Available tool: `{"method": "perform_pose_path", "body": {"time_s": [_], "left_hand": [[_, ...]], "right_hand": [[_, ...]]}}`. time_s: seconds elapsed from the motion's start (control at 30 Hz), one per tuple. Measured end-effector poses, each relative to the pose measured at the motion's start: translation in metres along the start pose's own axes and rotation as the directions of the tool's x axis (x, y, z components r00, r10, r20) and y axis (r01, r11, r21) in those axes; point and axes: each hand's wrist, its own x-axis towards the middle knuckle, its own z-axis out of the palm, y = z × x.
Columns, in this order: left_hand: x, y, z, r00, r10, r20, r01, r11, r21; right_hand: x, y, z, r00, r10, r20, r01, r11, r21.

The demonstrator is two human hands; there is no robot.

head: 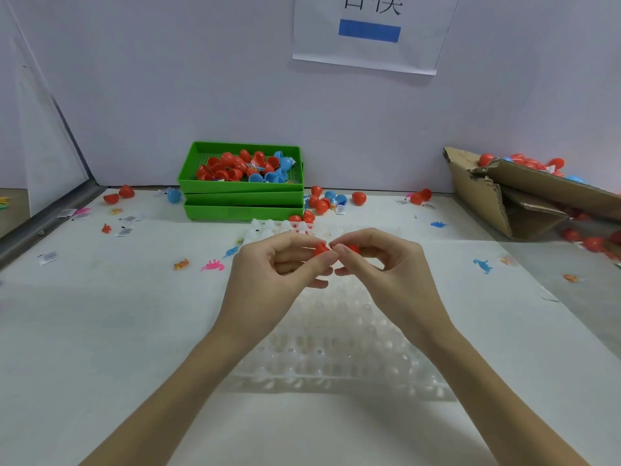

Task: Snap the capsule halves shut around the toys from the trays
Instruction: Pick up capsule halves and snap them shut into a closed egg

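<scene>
— Red capsule halves: where?
— My left hand (285, 260) pinches one red half (320, 249), my right hand (376, 260) grips the other half (353, 248), above the clear tray (336, 348) mid-tabletop.

Far beyond the fingers (331, 255), a white paper sheet (366, 31) on the back wall bears large black Chinese characters, cut off at the top; one looks like 模. The small white barcode slips (48, 257) on the table are too blurred to read.
</scene>
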Motion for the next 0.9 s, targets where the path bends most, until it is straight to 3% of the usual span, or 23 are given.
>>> {"method": "perform_pose_path", "body": {"time_s": [0.27, 0.37, 0.53, 0.7, 0.9], "left_hand": [[-0.001, 0.002, -0.002, 0.998, 0.057, 0.008, -0.058, 0.994, 0.093], [-0.002, 0.003, -0.001, 0.996, 0.086, 0.016, -0.087, 0.993, 0.075], [0.000, 0.006, -0.003, 0.991, 0.130, 0.005, -0.130, 0.991, 0.043], [0.001, 0.005, -0.005, 0.986, 0.169, 0.007, -0.169, 0.985, 0.043], [-0.001, 0.005, -0.005, 0.968, 0.250, -0.033, -0.242, 0.959, 0.148]], "right_hand": [[-0.003, -0.004, 0.004, 0.988, -0.154, -0.004, 0.151, 0.972, -0.179], [-0.002, -0.008, 0.004, 0.991, -0.132, -0.029, 0.130, 0.989, -0.072], [-0.004, -0.011, 0.000, 0.995, -0.089, 0.052, 0.081, 0.986, 0.145], [-0.003, -0.011, 0.001, 0.996, -0.007, 0.084, -0.010, 0.979, 0.204], [-0.005, -0.008, 0.001, 0.997, -0.029, 0.072, 0.014, 0.979, 0.202]]}}
